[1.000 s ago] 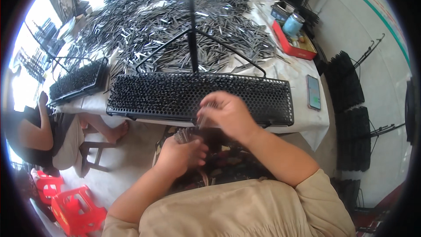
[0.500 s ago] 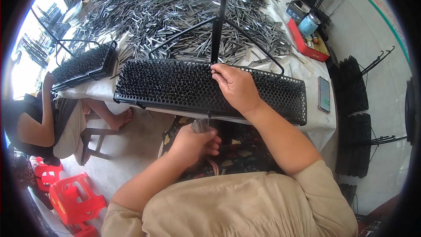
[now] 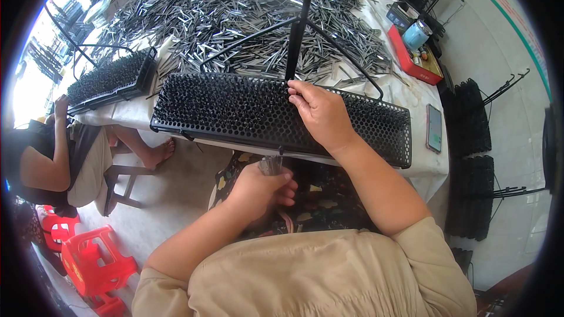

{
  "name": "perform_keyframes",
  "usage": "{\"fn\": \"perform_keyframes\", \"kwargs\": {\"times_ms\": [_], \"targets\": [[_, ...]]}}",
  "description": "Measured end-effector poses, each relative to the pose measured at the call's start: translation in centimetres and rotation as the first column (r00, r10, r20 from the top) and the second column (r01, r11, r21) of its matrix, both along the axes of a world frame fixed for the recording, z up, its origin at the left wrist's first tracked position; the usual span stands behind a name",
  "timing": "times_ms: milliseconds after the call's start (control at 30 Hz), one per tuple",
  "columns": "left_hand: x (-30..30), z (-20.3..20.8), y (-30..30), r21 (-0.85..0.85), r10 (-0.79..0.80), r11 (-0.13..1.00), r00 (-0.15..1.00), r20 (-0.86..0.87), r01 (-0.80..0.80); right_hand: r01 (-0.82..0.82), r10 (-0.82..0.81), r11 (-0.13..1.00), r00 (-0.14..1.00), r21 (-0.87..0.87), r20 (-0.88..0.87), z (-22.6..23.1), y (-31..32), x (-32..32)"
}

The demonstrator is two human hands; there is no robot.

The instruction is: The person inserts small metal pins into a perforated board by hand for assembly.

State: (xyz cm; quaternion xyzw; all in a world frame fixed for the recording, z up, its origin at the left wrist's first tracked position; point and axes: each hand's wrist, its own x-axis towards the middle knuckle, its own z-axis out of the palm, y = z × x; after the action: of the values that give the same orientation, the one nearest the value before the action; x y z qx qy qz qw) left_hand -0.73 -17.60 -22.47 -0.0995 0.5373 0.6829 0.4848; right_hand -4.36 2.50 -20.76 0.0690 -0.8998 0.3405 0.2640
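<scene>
In front of me a long black perforated rack (image 3: 388,135) rests along the table's near edge, tilted toward me. Upright black pieces crowd its left and middle holes; at the right end many holes are bare. My right hand (image 3: 326,118) is over the rack's middle, thumb and fingertips pinched together at its far side beside a black upright post (image 3: 298,41). Whatever the pinch holds is too small to make out. Below the near edge, my left hand (image 3: 255,191) is closed around a bundle of thin metal strips (image 3: 271,165), their ends sticking up.
A wide heap of metal strips (image 3: 235,17) covers the table behind the rack. At right lie a phone (image 3: 433,128) and a red tray (image 3: 411,64) with a blue can (image 3: 416,34). A co-worker (image 3: 47,164) sits left by a second rack (image 3: 108,79). Red stools (image 3: 97,261) stand lower left.
My right hand has shifted slightly to the right along the rack, still pinched. My left hand keeps hold of the strips in nearly the same place. The whole view has moved a little.
</scene>
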Motion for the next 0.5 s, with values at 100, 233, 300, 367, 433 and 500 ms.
{"fn": "perform_keyframes", "kwargs": {"times_ms": [100,233,300,367,433,500], "targets": [[0.04,-0.10,0.02,0.010,0.004,1.000,1.000,-0.001,-0.004,0.006,-0.006,1.000,1.000,-0.008,-0.017,-0.05,-0.15,-0.05],[0.08,-0.10,0.00,0.008,0.017,1.000,1.000,-0.001,-0.017,0.011,-0.011,1.000,1.000,-0.019,-0.020,-0.44,-0.17,-0.10],[0.09,-0.15,-0.01,0.010,0.022,1.000,1.000,0.000,-0.022,0.007,-0.008,1.000,1.000,-0.028,-0.023,-0.58,-0.17,-0.12],[0.10,-0.22,-0.01,0.012,0.017,1.000,1.000,-0.009,-0.017,0.004,-0.005,0.999,1.000,-0.039,-0.026,-0.61,-0.13,-0.13],[0.09,-0.18,0.03,0.009,0.015,1.000,1.000,-0.009,-0.015,0.005,-0.005,1.000,0.999,-0.002,-0.041,-0.56,0.09,-0.09],[0.10,-0.17,0.08,0.007,0.012,1.000,1.000,-0.009,-0.012,0.014,-0.014,1.000,1.000,0.000,-0.025,-0.24,0.15,0.06]]}}
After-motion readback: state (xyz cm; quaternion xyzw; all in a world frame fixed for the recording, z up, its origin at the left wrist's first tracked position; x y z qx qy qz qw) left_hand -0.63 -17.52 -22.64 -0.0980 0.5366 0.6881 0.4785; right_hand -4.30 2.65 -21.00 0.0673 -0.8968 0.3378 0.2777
